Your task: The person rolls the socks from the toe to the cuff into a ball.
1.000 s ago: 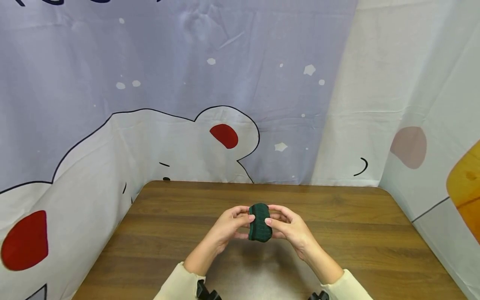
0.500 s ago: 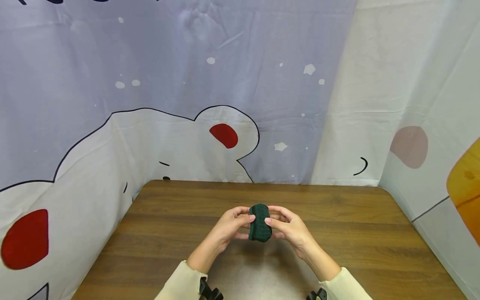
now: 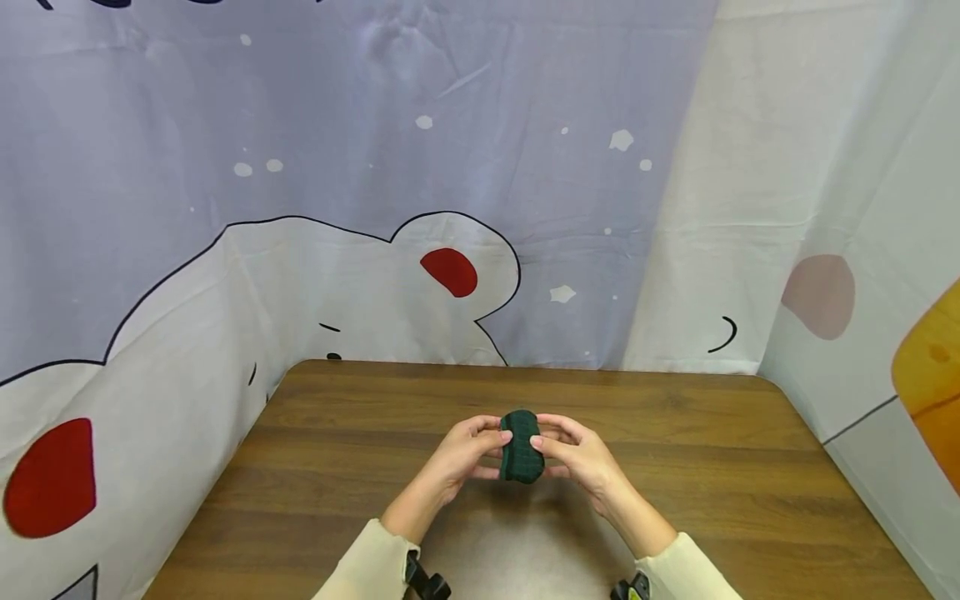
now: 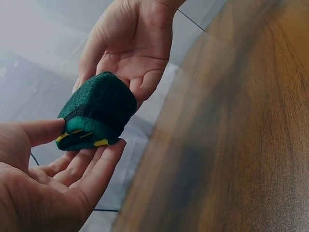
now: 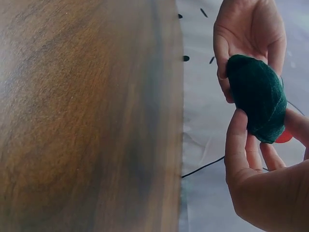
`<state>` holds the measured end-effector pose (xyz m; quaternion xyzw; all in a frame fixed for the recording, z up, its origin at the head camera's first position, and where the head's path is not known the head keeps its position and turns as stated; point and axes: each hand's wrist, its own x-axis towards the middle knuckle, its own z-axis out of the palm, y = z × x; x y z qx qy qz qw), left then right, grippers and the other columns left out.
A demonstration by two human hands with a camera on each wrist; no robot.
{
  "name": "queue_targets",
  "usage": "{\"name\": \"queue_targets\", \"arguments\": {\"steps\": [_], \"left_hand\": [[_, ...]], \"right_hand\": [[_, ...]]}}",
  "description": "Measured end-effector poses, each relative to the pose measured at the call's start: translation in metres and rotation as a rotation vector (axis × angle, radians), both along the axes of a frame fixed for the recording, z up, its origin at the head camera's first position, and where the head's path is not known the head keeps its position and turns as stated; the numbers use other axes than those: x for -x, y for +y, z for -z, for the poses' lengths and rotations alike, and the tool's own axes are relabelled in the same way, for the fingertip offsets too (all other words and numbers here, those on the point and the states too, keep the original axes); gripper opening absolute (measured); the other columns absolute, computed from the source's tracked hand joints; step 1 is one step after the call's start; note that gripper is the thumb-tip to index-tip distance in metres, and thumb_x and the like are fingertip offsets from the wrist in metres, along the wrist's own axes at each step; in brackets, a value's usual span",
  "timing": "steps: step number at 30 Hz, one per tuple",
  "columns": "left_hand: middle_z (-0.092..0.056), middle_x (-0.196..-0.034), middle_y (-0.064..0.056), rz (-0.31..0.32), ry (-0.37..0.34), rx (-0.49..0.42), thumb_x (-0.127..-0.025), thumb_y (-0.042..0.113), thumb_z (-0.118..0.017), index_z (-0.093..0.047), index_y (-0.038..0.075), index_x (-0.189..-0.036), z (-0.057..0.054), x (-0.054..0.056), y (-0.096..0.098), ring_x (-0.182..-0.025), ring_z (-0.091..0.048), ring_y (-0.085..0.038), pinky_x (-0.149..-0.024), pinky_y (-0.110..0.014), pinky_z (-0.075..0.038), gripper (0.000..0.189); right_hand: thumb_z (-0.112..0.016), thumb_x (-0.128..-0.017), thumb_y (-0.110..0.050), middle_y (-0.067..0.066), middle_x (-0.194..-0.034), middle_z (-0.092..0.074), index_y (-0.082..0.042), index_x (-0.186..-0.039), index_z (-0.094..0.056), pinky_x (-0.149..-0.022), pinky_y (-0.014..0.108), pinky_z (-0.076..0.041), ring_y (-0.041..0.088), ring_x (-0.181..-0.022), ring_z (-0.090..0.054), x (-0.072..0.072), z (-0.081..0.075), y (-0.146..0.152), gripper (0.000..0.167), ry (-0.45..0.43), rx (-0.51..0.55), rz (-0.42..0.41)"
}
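Note:
A dark green folded sock bundle (image 3: 522,454) is held up over the table between two hands. Ribbed knit shows on its upper side in the head view. In the left wrist view, the bundle (image 4: 96,104) has a black band and a folded opening with yellow marks. My left hand (image 3: 459,454) pinches its left end, thumb on top and fingers beneath. From the other side my right hand (image 3: 581,454) grips the right end, its thumb on the near face. The right wrist view shows the bundle's smooth, rounded end (image 5: 258,96) between the fingers.
A brown wooden table (image 3: 337,467) spreads beneath the hands. Behind it hangs a lilac and white printed cloth (image 3: 562,208), which also closes off the left and right sides. Black wrist-worn devices (image 3: 429,581) sit at the cream sleeves (image 3: 371,562).

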<state>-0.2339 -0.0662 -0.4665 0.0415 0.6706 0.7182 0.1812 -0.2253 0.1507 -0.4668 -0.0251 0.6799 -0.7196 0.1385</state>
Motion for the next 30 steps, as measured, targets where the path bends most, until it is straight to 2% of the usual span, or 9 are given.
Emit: {"name": "queue_targets", "arguments": {"steps": [13,22,30], "left_hand": [[-0.066,-0.116,-0.017,-0.009,-0.016,-0.005,-0.094,0.026,-0.07,-0.052,-0.007,-0.135,0.013,0.007,0.003,-0.094,-0.068,-0.024,-0.077,-0.046,-0.061,0.055],[-0.067,-0.114,-0.014,-0.021,-0.031,0.003,-0.095,0.025,-0.069,-0.058,-0.005,-0.13,0.02,0.008,0.004,-0.093,-0.067,-0.023,-0.076,-0.046,-0.061,0.047],[-0.066,-0.116,-0.016,-0.016,-0.032,0.004,-0.095,0.024,-0.069,-0.055,-0.006,-0.133,0.028,0.012,0.006,-0.092,-0.067,-0.023,-0.076,-0.046,-0.061,0.05]], "right_hand": [[-0.075,-0.091,-0.018,0.013,-0.116,-0.069,0.0,-0.14,-0.054,-0.079,0.041,-0.059,0.024,-0.093,-0.071,0.005,0.011,0.0,0.056,-0.01,0.002,0.005],[-0.073,-0.092,-0.016,0.012,-0.114,-0.07,0.001,-0.141,-0.052,-0.079,0.042,-0.059,0.024,-0.094,-0.07,0.008,0.018,0.001,0.056,-0.035,0.009,0.007],[-0.073,-0.093,-0.017,0.013,-0.116,-0.069,0.001,-0.142,-0.051,-0.079,0.041,-0.059,0.022,-0.093,-0.07,0.01,0.022,0.002,0.056,-0.041,-0.01,0.003]]}}
